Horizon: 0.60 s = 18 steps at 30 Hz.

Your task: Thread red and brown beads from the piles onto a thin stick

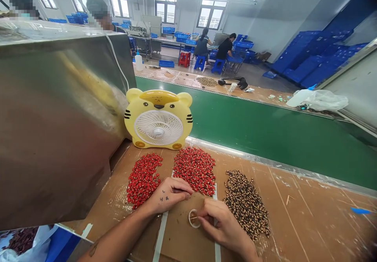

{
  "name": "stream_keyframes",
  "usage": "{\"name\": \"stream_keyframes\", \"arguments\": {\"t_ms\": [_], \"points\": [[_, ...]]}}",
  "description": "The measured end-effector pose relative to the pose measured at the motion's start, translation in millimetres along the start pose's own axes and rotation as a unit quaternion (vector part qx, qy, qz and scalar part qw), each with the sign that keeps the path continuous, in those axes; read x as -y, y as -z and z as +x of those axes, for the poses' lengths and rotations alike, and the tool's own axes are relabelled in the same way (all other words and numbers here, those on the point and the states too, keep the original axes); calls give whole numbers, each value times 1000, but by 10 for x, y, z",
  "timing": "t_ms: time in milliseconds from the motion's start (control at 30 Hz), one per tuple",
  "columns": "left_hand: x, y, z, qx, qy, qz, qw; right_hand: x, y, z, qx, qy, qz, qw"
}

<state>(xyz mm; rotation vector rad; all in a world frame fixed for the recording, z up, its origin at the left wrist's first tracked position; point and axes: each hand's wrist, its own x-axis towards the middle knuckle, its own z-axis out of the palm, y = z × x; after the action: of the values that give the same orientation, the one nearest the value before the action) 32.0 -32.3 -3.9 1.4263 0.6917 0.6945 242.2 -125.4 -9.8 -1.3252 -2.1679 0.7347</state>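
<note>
My left hand (171, 194) rests at the near edge of the middle pile of small red pieces (194, 168). Its thumb and fingers are pinched together; what is between them, if anything, is too small to make out. My right hand (217, 221) is closed in a pinch on a thin, pale stick (193, 217), which points over a small round white-rimmed dish (190, 223). The dish sits on a sheet of brown cardboard (184, 240) edged with pale tape. Another pile of red pieces (143, 179) lies left of my left hand. Dark-and-tan pieces (246, 203) are heaped beyond my right hand.
A yellow animal-faced fan (159, 119) stands behind the red piles. A large metal housing (59, 128) blocks the left side. Behind the worktable runs a green conveyor belt (250, 122). Its far ledge holds a white bottle (300, 97) and a plastic bag (330, 100). People sit farther back.
</note>
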Motion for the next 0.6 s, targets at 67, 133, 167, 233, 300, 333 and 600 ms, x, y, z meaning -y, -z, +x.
{"name": "stream_keyframes", "arguments": {"t_ms": [67, 133, 167, 233, 300, 333, 600], "points": [[-18, 2, -3, 8, -2, -10, 1000, 0, -8, 1, -1, 0, -1, 1000], [-23, 4, -5, 14, -8, -12, 1000, 2, -10, 5, -8, 1, 0, 1000], [-19, 3, -6, 17, -9, -10, 1000, 4, -8, 7, -11, 2, -1, 1000], [-1, -1, -12, 17, 1, -8, 1000, 9, 0, 8, -10, 2, -5, 1000], [24, -8, -22, 12, 25, -19, 999, 12, 11, 8, 0, 4, -10, 1000], [34, -13, -27, 10, 39, -26, 999, 12, 16, 8, 4, 6, -12, 1000], [-15, -56, -41, 20, 29, -4, 999, 12, 17, 5, 3, 13, -32, 999]]}}
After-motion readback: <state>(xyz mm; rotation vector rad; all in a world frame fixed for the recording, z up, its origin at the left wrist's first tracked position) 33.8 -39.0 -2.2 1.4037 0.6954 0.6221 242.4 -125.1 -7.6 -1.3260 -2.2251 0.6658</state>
